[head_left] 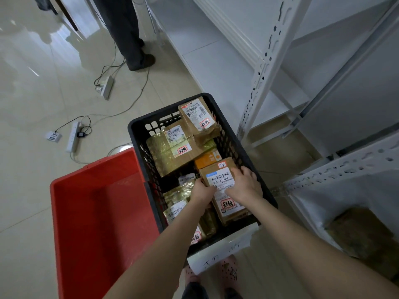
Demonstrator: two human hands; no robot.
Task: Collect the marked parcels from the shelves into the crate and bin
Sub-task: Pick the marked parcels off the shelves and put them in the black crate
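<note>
A glossy pale tiled floor [43, 93] carries a black lattice crate [230, 140] and, touching its left side, a red bin [97, 212]. White metal shelving [265, 67] rises along the crate's right, with one brown parcel [362, 234] on a low shelf. Two power strips [107, 87] and cables lie on the tiles beyond, near another person's trouser legs [127, 33]. Labelled cardboard parcels [197, 117] fill the crate. At its near right corner, both hands grip one box with a white barcode label [222, 180]. The left hand [201, 190] has its fingers curled over the box's left edge, and the right hand [246, 184] is wrapped over its right edge. Whether the box rests on the parcels beneath cannot be told.
</note>
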